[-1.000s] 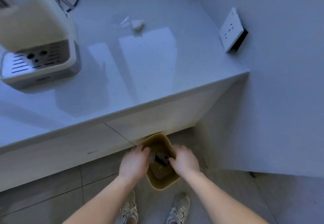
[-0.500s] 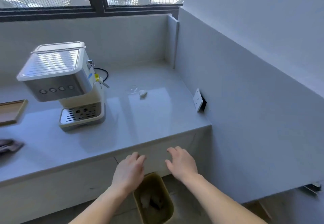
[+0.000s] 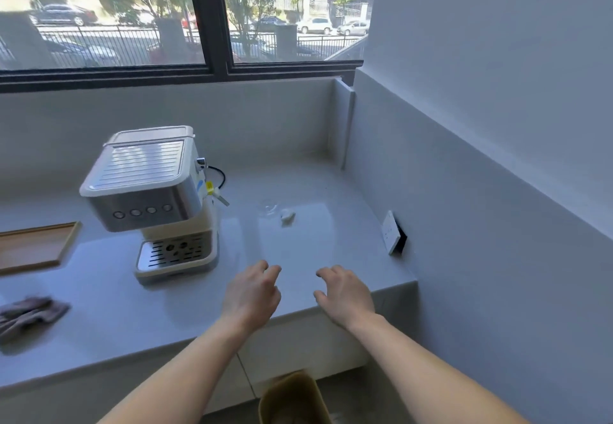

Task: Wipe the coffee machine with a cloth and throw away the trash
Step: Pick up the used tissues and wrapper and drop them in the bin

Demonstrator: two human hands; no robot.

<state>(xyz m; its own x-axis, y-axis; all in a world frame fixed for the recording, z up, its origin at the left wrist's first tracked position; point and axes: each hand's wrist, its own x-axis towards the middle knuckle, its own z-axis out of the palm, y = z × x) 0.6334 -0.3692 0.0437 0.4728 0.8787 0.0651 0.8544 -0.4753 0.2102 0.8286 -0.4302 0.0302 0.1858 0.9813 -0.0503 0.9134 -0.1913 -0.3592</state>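
A cream and steel coffee machine stands on the grey counter, left of centre. A crumpled white scrap of trash and a clear plastic piece lie behind my hands, to the machine's right. A dark grey cloth lies crumpled at the counter's left edge. A tan trash bin stands on the floor below the counter's front. My left hand and my right hand hover over the counter's front edge, fingers apart, holding nothing.
A wooden tray lies at the far left of the counter. A white wall socket sticks out from the right wall. A black cable curls behind the machine. A window runs along the back.
Both hands rose from the bin's rim up to the counter's front edge, empty. The view lifted from the floor to the counter and window.
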